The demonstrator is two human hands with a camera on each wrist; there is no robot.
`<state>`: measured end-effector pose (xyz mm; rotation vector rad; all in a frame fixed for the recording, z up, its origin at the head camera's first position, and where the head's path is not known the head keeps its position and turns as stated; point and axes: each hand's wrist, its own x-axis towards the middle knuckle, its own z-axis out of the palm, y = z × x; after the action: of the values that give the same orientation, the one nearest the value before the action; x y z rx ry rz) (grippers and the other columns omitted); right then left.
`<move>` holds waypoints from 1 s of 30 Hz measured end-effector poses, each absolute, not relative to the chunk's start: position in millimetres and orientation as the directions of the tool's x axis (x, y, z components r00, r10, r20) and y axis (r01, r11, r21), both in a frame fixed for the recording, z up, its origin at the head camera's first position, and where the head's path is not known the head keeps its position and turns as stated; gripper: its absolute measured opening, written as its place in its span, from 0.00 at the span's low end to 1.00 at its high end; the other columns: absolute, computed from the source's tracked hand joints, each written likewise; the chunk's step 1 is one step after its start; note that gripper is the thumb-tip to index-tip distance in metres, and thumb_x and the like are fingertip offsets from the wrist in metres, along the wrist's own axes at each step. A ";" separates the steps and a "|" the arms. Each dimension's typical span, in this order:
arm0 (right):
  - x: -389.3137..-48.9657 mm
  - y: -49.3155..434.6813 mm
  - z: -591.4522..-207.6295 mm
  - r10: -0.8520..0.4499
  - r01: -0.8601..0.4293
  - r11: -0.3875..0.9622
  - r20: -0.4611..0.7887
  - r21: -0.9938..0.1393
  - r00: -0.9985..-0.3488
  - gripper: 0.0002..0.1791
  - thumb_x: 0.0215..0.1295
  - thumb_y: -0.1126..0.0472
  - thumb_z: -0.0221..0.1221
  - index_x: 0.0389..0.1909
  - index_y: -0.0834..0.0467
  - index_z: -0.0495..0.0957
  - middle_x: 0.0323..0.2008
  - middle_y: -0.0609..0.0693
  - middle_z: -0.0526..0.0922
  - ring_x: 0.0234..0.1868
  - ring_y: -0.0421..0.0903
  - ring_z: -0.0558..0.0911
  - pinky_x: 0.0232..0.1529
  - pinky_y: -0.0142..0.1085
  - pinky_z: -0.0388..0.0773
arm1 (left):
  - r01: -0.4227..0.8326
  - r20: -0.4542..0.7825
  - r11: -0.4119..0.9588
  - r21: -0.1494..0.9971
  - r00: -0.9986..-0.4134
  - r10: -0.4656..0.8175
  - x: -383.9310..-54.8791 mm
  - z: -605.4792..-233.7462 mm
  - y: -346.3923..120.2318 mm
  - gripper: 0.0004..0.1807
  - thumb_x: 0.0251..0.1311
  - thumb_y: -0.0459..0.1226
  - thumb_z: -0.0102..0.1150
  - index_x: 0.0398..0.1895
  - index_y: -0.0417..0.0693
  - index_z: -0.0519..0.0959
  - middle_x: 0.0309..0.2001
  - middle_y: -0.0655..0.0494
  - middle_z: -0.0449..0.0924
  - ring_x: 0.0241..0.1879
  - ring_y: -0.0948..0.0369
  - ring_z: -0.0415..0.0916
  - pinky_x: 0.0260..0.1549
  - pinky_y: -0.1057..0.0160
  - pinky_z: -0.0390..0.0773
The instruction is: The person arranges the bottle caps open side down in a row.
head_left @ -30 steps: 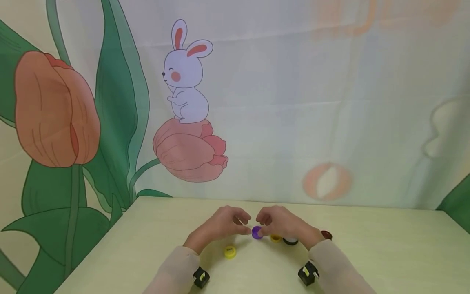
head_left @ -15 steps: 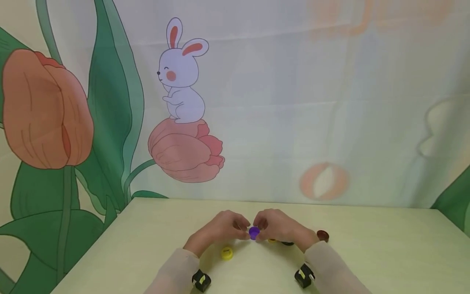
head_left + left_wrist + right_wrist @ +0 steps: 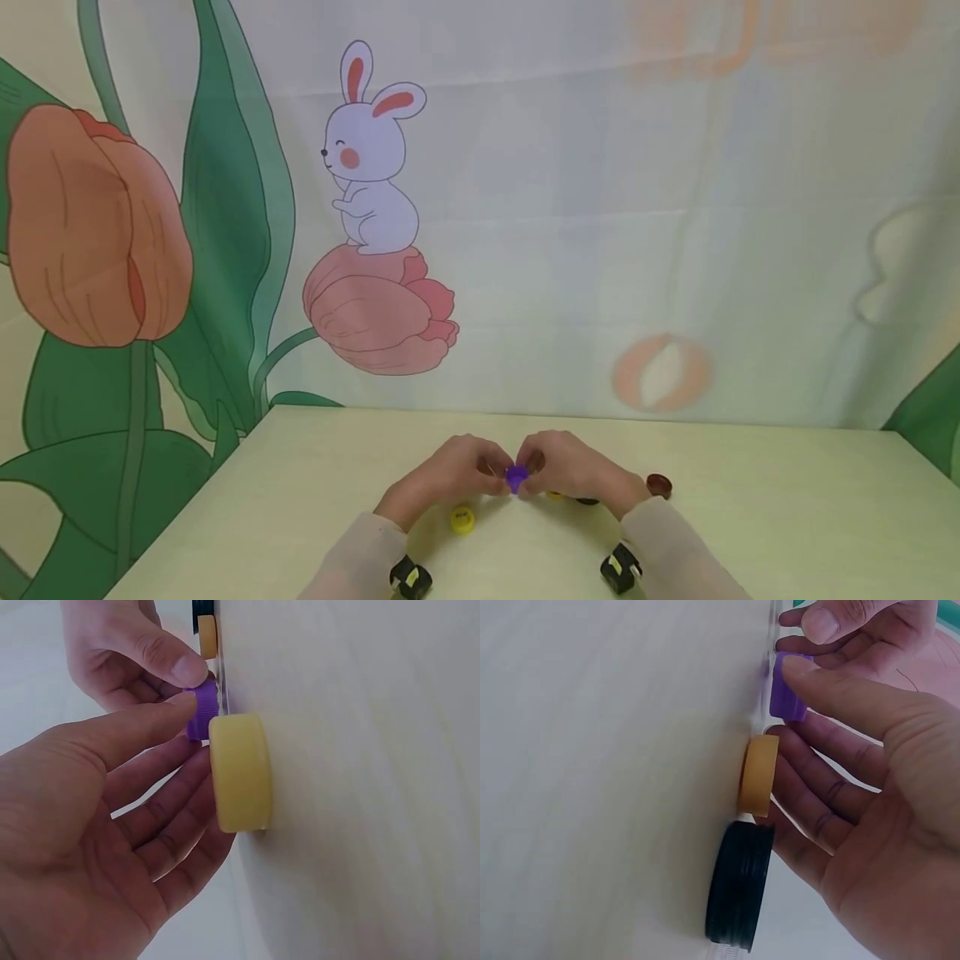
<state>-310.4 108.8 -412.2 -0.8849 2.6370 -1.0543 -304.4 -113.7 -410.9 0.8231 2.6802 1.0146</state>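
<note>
Between the two hands is a small purple bottle cap (image 3: 516,477), low at the tabletop, its hollow side showing in the head view. My left hand (image 3: 453,468) pinches it from the left, with the thumb lying over its ribbed side (image 3: 204,711) in the left wrist view. From the right, my right hand (image 3: 566,465) holds the same cap with thumb and fingers. Near the left wrist lies a yellow cap (image 3: 462,520). Under the right hand, partly hidden in the head view, are an orange-yellow cap (image 3: 759,776) and a wider black cap (image 3: 740,885).
A brown-red cap (image 3: 659,486) lies just beyond the right forearm. The pale table (image 3: 750,500) ends at a hanging cloth (image 3: 562,208) printed with a rabbit and tulips.
Both hands have drawn closer together around the purple cap, and the left fingers now reach it. The cap has tilted a little. The yellow cap stays put on the table.
</note>
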 end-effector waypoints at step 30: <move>-303.1 112.2 -381.4 -0.559 -0.435 0.522 0.091 -0.734 -0.824 0.12 0.73 0.50 0.68 0.45 0.55 0.86 0.41 0.44 0.87 0.45 0.45 0.84 0.52 0.51 0.81 | 0.606 0.363 0.553 0.572 -0.791 0.492 -298.3 -403.5 -119.6 0.12 0.62 0.29 0.75 0.47 0.47 0.89 0.41 0.61 0.90 0.37 0.67 0.84 0.39 0.67 0.83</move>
<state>-303.1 112.2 -381.4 -0.8555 2.6016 -1.1873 -298.3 -119.6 -403.5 1.0367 2.9070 1.1744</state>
